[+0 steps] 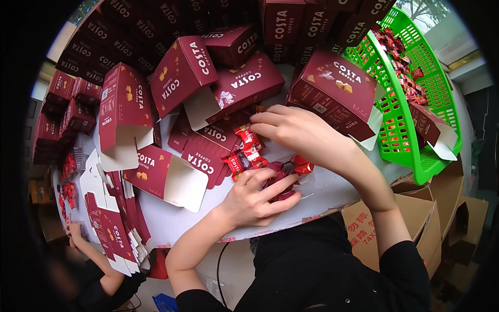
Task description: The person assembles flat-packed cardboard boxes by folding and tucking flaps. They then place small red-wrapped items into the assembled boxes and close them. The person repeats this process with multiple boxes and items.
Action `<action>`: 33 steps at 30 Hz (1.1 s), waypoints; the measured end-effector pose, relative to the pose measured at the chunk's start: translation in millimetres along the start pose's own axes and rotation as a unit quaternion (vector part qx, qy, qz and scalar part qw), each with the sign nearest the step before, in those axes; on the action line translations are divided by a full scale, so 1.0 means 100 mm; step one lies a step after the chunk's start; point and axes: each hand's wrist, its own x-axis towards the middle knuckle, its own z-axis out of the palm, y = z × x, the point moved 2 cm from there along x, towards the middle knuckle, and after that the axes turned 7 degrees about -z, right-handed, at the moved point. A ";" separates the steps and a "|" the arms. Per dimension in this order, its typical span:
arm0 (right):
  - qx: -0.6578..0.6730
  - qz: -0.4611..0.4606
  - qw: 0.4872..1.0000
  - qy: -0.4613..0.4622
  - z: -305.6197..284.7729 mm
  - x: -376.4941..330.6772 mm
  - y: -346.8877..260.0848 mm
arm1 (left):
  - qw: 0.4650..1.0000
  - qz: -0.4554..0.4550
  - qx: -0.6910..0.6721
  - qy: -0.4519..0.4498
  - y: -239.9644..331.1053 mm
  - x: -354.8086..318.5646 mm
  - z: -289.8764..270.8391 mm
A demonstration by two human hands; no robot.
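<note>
My left hand (pixel 260 200) is curled near the table's front edge, its fingers wrapped over several dark red wrapped packets (pixel 280 179). My right hand (pixel 293 130) bends over the far end of a small pile of bright red wrapped packets (pixel 248 138), its fingers close together and its thumb hidden. Whatever lies under those fingertips does not show clearly. Another bright red packet (pixel 302 165) rests just right of my left hand, next to clear plastic film. Beyond the pile lie flattened maroon cartons (pixel 200 156).
Open maroon boxes (pixel 122 109) stand around the work area, one lying on its side (pixel 169 177). Stacked boxes (pixel 288 23) rise behind. At right stands a green basket (pixel 410 125) of red packets. Brown cartons (pixel 395 223) sit below. Another person's hand (pixel 75 234) is at far left.
</note>
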 end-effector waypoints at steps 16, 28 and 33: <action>0.147 0.055 0.986 0.051 -0.35 -0.49 -0.28 | 1.000 -0.015 0.001 -0.002 0.00 -0.05 0.01; 0.097 0.088 0.989 -0.063 -0.36 -0.86 -0.63 | 1.000 -0.012 -0.007 0.001 0.00 -0.01 0.00; 0.096 0.092 0.987 -0.091 -0.34 -0.86 -0.67 | 1.000 -0.008 -0.002 -0.003 -0.02 -0.02 0.00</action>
